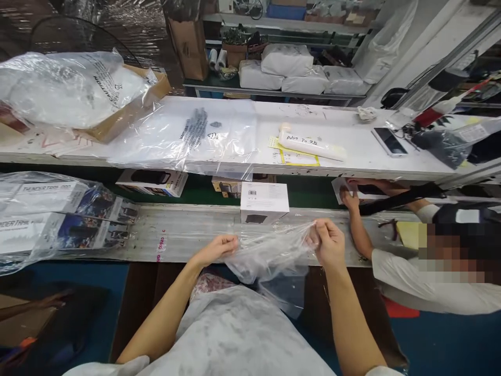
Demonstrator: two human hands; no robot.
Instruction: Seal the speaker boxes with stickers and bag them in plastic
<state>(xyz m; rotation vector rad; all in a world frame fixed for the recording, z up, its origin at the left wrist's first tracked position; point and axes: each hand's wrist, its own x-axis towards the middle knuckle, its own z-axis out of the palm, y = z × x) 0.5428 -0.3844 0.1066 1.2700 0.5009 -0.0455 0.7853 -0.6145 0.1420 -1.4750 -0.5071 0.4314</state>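
A clear plastic bag (270, 253) is stretched between my two hands over the near edge of the bench. My left hand (219, 248) pinches its left side, fingers closed. On the other side my right hand (329, 241) grips the upper right corner, held a bit higher. The lower part of the bag hangs loose and crumpled in front of my body. Just beyond the bag stands a white printed box (264, 202) with a barcode and a dark picture on its front. Neither hand touches this box.
Bagged boxes (50, 214) lie at the left. The shelf above carries flat plastic bags (211, 133), a white tube (311, 145) and a phone (389, 142). Another printed box (152, 180) sits under it. At the right, a co-worker's hands (349, 196) handle a white item.
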